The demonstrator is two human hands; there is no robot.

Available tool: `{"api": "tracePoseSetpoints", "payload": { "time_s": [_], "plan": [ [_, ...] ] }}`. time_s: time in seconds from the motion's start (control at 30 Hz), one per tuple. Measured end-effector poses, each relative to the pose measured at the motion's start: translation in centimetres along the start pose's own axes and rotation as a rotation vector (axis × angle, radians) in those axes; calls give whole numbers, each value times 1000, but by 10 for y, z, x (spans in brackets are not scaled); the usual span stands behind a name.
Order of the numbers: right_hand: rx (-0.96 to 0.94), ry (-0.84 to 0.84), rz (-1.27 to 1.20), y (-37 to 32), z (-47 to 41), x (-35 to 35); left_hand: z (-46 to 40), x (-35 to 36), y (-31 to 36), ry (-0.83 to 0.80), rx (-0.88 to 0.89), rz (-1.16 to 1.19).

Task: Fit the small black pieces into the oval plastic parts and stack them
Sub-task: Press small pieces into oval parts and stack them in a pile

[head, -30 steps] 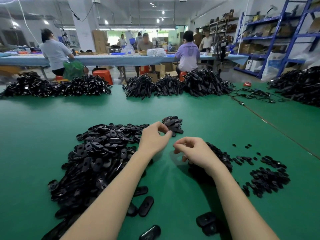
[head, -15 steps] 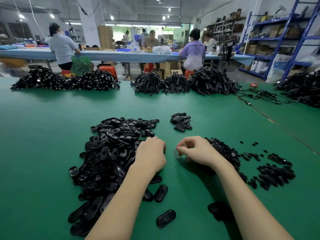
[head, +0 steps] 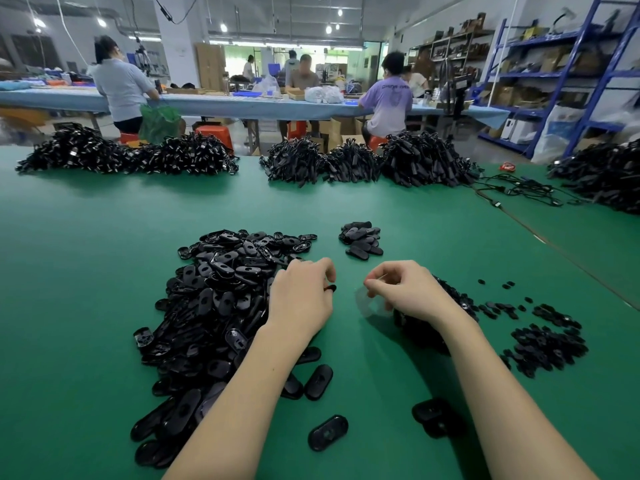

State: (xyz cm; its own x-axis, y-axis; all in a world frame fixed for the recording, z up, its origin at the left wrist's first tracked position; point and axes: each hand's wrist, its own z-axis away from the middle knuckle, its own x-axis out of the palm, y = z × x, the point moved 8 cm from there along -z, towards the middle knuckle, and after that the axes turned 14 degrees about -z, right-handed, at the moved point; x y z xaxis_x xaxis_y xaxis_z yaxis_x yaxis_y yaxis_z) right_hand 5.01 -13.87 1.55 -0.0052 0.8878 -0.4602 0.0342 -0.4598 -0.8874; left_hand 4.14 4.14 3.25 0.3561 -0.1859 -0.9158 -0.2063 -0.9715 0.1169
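Note:
A big heap of black oval plastic parts lies left of centre on the green table. My left hand rests at the heap's right edge, fingers curled round one oval part whose tip shows at the fingertips. My right hand is a little to the right, thumb and forefinger pinching a thin translucent piece. Small black pieces lie in piles at the right, one pile partly hidden under my right hand. A small stack of oval parts sits beyond both hands.
Loose oval parts lie near the front edge between my forearms. Heaps of black cables line the far edge, with more at the right. People sit at a blue table behind; blue shelving stands at the right.
My left hand drew back from the small far stack to the big heap's edge and now holds an oval part. My right hand stayed nearly in place, still pinching.

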Motion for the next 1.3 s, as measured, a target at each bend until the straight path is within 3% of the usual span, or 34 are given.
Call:
{"api": "tracePoseSetpoints", "payload": {
  "time_s": [0.13,0.23,0.47,0.6,1.0,1.13,1.23,1.3],
  "plan": [
    [30,138,340,0,-1,-29,-2,7,2,-51,-121,420],
    [104,99,549,5,2,-37,0,16,5,-79,-171,598],
    [202,113,567,15,5,-34,9,35,4,-203,-341,1013],
    [204,163,588,13,4,-33,10,40,3,-242,-377,1124],
    [234,261,573,10,7,-30,10,47,1,-277,-385,1173],
    [186,295,466,8,7,-34,9,46,-1,-245,-419,1277],
    [146,248,127,9,3,-32,9,46,0,-238,-427,1362],
    [122,196,-140,7,2,-27,8,45,-1,-234,-406,1289]
  ]
}}
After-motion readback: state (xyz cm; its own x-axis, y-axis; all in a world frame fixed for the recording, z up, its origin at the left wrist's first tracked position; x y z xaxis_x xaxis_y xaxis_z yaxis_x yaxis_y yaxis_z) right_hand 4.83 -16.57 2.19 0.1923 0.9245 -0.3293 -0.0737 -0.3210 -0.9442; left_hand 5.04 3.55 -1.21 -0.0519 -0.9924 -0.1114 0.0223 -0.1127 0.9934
